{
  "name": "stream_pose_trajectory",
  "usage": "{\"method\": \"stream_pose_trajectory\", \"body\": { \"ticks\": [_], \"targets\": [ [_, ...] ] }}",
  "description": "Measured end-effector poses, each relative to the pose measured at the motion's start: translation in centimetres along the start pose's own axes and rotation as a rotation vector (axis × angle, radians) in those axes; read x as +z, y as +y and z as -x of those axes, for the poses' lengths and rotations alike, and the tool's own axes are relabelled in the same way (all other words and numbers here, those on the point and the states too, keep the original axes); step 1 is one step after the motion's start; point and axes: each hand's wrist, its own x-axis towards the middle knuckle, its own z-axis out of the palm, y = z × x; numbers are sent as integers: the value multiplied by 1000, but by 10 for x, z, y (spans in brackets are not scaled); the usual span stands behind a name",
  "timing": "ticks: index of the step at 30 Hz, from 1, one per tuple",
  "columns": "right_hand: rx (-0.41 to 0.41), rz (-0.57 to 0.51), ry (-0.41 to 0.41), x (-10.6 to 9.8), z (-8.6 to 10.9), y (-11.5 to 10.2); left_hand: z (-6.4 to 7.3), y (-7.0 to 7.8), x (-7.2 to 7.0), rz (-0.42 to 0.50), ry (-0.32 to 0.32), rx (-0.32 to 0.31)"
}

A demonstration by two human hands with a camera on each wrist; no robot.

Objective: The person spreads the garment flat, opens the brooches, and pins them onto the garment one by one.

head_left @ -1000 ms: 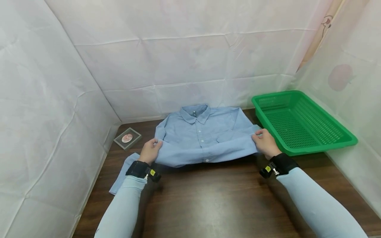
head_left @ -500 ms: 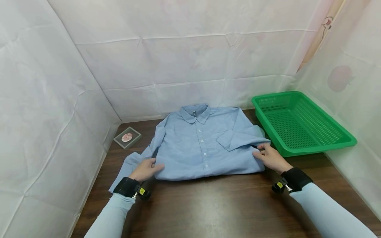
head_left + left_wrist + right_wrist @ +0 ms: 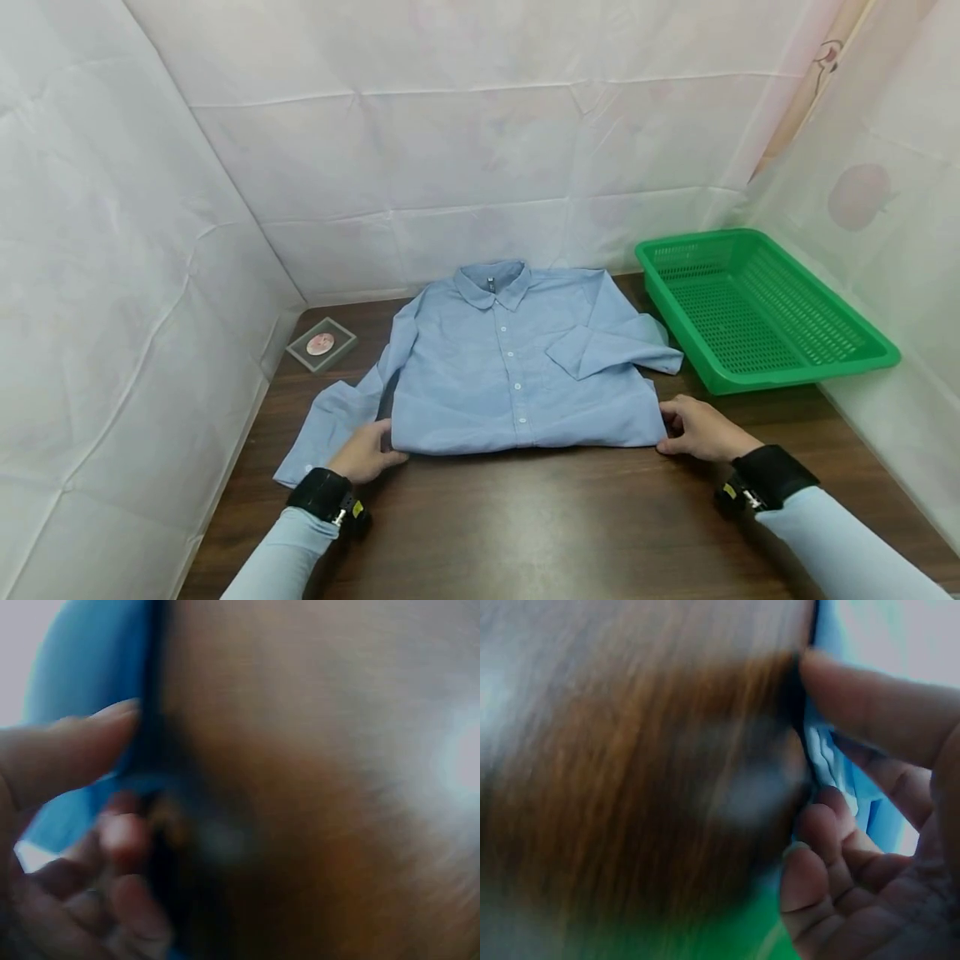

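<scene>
A light blue button-up shirt (image 3: 465, 375) lies front up, its collar toward the back wall and its lower part folded under along the near edge. My left hand (image 3: 363, 452) is at its near left corner, thumb along the front fold and fingers curled at the side. The near right corner sits between the thumb and fingers of my right hand (image 3: 701, 429). In the right wrist view, layered edges of the shirt (image 3: 823, 754) show between the thumb and fingers. The left wrist view is blurred, with the thumb (image 3: 90, 746) against the blue cloth.
A green plastic basket (image 3: 802, 371) stands at the right, close to the shirt's right sleeve end. A small grey square dish (image 3: 341, 352) holding a round pinkish disc (image 3: 320, 343) lies at the back left. White sheeting (image 3: 465, 158) hangs around the brown wooden table (image 3: 510, 525).
The near part of the shirt, raised earlier, has come down flat toward me. Both hands have moved nearer and outward to its front corners. The right sleeve end now lies free on the right.
</scene>
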Motion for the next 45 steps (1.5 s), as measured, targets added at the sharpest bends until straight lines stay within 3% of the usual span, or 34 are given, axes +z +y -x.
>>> {"method": "stream_pose_trajectory", "body": {
  "ticks": [3,5,9,17,22,28,34,39,45],
  "targets": [
    [-48,44,69,4,-1,-3,-1,-2,12,-83,98,89],
    [-73,71,119,5,-1,-5,0,-5,17,-104,126,119],
    [-78,87,206,3,-2,-11,1,-4,20,-52,173,146],
    [17,-9,270,-17,-13,-28,-3,28,0,137,270,142],
    [125,-103,258,-31,-20,-37,-8,46,-14,217,310,116],
    [249,-214,172,-40,-19,-44,-6,58,-22,266,258,0],
    [336,-309,18,-30,-6,-51,7,50,-12,189,130,-136],
    [339,-334,-92,-18,8,-46,27,43,5,125,6,-181],
    [332,-335,-148,1,18,-36,44,39,15,54,-95,-226]
  ]
}}
